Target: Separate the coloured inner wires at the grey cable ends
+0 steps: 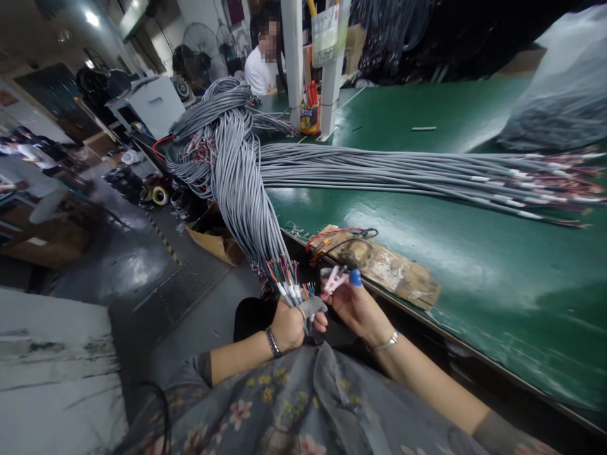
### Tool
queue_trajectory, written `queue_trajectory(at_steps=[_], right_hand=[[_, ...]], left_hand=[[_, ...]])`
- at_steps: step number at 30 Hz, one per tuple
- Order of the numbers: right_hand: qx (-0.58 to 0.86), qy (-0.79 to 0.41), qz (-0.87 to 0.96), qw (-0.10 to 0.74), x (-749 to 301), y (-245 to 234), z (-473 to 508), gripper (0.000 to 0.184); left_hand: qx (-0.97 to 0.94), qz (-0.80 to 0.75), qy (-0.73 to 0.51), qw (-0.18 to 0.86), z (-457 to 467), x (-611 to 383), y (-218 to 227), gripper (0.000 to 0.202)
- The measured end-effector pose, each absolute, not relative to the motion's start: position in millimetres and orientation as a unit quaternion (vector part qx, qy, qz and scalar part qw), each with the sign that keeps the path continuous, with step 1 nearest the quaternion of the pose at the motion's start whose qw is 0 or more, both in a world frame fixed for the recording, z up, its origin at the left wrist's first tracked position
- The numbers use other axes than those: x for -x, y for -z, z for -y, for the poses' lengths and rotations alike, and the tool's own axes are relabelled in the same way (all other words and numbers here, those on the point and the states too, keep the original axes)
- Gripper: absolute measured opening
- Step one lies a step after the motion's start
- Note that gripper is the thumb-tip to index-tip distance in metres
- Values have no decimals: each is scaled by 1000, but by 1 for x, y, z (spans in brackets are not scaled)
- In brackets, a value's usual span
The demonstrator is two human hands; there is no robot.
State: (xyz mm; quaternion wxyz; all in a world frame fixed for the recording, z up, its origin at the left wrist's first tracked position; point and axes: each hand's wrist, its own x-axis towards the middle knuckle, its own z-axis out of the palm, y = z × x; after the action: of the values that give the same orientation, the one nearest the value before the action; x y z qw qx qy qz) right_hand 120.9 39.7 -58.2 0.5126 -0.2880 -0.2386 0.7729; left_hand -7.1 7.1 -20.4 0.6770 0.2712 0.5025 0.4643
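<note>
A thick bundle of grey cables (237,170) hangs off the green table's (427,208) edge, its ends showing coloured wires (284,275). My left hand (291,325) is closed round a few cable ends just below those wires; a grey wrap covers one finger. My right hand (358,306) sits right beside it, fingers pinched on small pale pink pieces (334,279), with a blue cap (355,277) on one fingertip. What the pink pieces are I cannot make out.
More grey cables (427,174) lie across the table toward the right. A worn cardboard piece (384,265) with red and black leads sits at the table edge. A plastic bag (564,95) lies far right. A person in white (260,66) sits beyond; boxes crowd the floor.
</note>
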Motion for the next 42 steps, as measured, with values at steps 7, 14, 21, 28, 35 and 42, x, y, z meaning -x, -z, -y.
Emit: queue_trajectory(at_steps=[7,14,21,28,35,42], right_hand=[[316,-766,229,510,-125,47,-38,40],[353,-723,256,536,-124,44,-32,38],[364,-730,228,532,-124,42,-32,34],[369,-734,198,534,-126,48,-32,31],[357,-734,234,529,-124,53,-32,30],[327,-765,216,511,-129,57,-28,37]], left_hand=[[-259,-492,-481,678,-2,13,18,45],[-246,-490,-502,668,-5,6,16,45],[-248,-501,-504,659,-6,3,16,44],[-243,-508,-503,655,-7,2,20,42],[-236,-511,-501,657,-7,1,21,42],[-255,-505,-497,658,-3,7,22,41]])
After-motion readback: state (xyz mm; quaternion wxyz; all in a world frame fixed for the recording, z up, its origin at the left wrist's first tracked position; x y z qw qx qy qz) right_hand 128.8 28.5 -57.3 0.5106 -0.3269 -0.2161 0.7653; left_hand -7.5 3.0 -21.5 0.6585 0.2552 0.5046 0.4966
